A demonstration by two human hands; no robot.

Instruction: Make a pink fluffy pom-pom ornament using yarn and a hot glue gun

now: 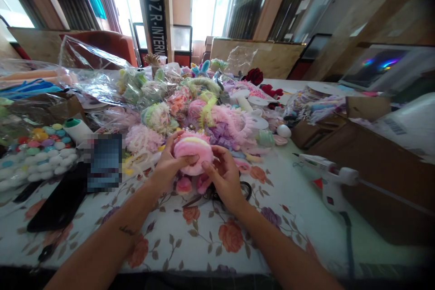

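Observation:
A round pink plush piece (193,152) with a frilly, sparkly trim along its top is held up over the table. My left hand (170,161) grips its left side, thumb pressed on the front. From the right, my right hand (224,174) holds the lower edge between thumb and fingers. Just below it on the cloth lies a small pink pompom (184,185). Black-handled scissors (246,191) are partly hidden behind my right hand.
Yarn, lace and ribbon trims (234,120) heap up behind my hands. At right are a glue gun (328,176) with a cord and a cardboard box (370,167). Leftward lie a black phone-like slab (59,204), pompoms (50,163) and a thread spool (75,131).

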